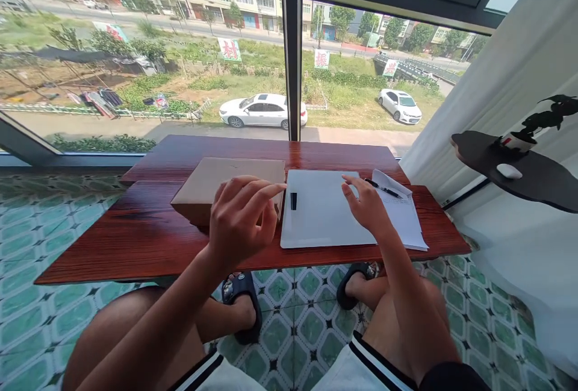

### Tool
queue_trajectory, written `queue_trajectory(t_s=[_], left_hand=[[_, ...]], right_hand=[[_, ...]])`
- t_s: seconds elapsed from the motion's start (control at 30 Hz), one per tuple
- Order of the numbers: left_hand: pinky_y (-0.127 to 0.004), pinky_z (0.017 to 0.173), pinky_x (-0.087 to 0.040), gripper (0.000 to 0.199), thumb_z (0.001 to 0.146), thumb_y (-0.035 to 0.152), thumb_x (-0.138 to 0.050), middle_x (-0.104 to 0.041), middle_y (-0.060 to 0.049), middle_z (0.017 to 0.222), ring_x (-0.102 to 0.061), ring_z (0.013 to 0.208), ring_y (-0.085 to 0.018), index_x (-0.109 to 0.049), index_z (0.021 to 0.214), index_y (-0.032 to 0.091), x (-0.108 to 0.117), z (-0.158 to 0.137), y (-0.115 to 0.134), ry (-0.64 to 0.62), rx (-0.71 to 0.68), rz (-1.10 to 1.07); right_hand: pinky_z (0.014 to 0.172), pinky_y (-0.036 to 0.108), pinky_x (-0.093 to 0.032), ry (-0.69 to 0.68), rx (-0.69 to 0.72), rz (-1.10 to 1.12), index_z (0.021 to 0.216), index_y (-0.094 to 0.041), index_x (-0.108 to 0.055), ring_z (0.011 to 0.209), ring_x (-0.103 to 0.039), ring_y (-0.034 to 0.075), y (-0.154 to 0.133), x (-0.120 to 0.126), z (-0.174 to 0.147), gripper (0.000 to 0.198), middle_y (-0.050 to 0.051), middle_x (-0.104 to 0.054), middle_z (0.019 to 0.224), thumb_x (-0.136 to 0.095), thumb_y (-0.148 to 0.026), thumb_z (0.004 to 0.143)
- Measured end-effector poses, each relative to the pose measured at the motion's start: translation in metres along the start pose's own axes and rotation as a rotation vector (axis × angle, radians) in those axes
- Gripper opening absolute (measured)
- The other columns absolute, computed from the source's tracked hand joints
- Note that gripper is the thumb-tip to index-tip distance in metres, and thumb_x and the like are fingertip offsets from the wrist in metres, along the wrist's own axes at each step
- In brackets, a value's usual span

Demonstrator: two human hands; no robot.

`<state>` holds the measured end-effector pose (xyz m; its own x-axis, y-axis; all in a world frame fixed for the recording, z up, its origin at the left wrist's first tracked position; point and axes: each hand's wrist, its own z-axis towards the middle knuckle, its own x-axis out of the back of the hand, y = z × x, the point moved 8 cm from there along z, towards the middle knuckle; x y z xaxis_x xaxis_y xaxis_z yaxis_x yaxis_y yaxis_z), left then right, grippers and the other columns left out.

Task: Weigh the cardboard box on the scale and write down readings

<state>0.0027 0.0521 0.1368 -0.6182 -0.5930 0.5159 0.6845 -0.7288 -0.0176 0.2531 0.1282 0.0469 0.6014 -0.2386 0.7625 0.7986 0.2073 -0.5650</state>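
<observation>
My left hand (pixel 244 216) hovers in front of the cardboard box (pixel 241 169), hiding part of its front and right side. Its fingers point right and its thumb hangs apart from them, holding nothing. Above the right part of a flat, pale grey rectangular panel (pixel 323 222) is my right hand (pixel 365 203), open and bare, thumb and fingers apart. Whether it touches the panel I cannot tell. A small black rectangular piece (pixel 294 201) lies on the panel's left side. Right of my right hand, a black pen (pixel 383 188) rests on white papers (pixel 404 219).
All of this sits on a dark red wooden table (pixel 130 228) before a large window. A white curtain (pixel 487 96) hangs at the right, beside a dark wavy shelf (pixel 537 177) with a potted plant and a white mouse-shaped object (pixel 509 171). My legs are under the table's near edge.
</observation>
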Motion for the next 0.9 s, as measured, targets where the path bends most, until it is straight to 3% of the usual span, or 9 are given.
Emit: queue_trajectory(t_s=[0.13, 0.23, 0.37, 0.57, 0.7, 0.9], left_hand=[[-0.041, 0.077, -0.048, 0.039, 0.084, -0.002, -0.055, -0.072, -0.005, 0.09, -0.063, 0.085, -0.027, -0.061, 0.113, 0.023, -0.017, 0.004, 0.039, -0.08, -0.128, -0.094], [-0.04, 0.075, -0.048, 0.038, 0.083, -0.004, -0.055, -0.071, -0.006, 0.086, -0.06, 0.083, -0.026, -0.062, 0.112, 0.02, -0.034, 0.004, 0.057, -0.115, -0.183, -0.14], [-0.039, 0.073, -0.048, 0.034, 0.085, -0.003, -0.053, -0.07, -0.005, 0.085, -0.057, 0.081, -0.024, -0.063, 0.109, 0.019, -0.06, 0.011, 0.083, -0.151, -0.259, -0.202], [-0.038, 0.075, -0.047, 0.022, 0.088, 0.003, -0.055, -0.068, -0.005, 0.086, -0.058, 0.082, -0.023, -0.065, 0.103, 0.016, -0.091, 0.016, 0.135, -0.225, -0.497, -0.252], [-0.037, 0.078, -0.048, 0.014, 0.094, 0.01, -0.057, -0.066, -0.006, 0.086, -0.059, 0.082, -0.022, -0.067, 0.102, 0.015, -0.111, 0.007, 0.168, -0.292, -0.687, -0.26], [-0.035, 0.076, -0.048, 0.013, 0.099, 0.015, -0.058, -0.067, -0.009, 0.092, -0.061, 0.085, -0.021, -0.068, 0.106, 0.011, -0.147, -0.016, 0.205, -0.374, -0.894, -0.309]], right_hand=[[0.107, 0.054, -0.045, 0.102, -0.049, -0.094, 0.129, -0.013, -0.067, 0.123, -0.061, 0.035, 0.031, 0.025, 0.001, 0.053, 0.016, -0.071, 0.127, -0.038, -0.05, 0.103], [0.104, 0.053, -0.047, 0.145, -0.068, -0.133, 0.126, -0.014, -0.068, 0.119, -0.063, 0.034, 0.045, 0.041, 0.0, 0.048, 0.015, -0.072, 0.124, -0.042, -0.047, 0.103], [0.105, 0.047, -0.048, 0.179, -0.057, -0.166, 0.122, -0.018, -0.07, 0.12, -0.063, 0.03, 0.046, 0.064, -0.004, 0.042, 0.011, -0.073, 0.124, -0.043, -0.045, 0.104], [0.102, 0.04, -0.047, 0.21, -0.035, -0.242, 0.115, -0.019, -0.072, 0.112, -0.065, 0.027, 0.043, 0.092, -0.006, 0.038, 0.009, -0.076, 0.113, -0.044, -0.042, 0.104], [0.096, 0.039, -0.047, 0.254, -0.09, -0.327, 0.115, -0.017, -0.071, 0.108, -0.064, 0.027, 0.063, 0.096, -0.014, 0.041, 0.011, -0.074, 0.111, -0.039, -0.039, 0.105], [0.092, 0.044, -0.045, 0.221, -0.189, -0.452, 0.113, -0.014, -0.073, 0.108, -0.058, 0.031, 0.123, 0.084, -0.023, 0.034, 0.016, -0.07, 0.106, -0.043, -0.027, 0.101]])
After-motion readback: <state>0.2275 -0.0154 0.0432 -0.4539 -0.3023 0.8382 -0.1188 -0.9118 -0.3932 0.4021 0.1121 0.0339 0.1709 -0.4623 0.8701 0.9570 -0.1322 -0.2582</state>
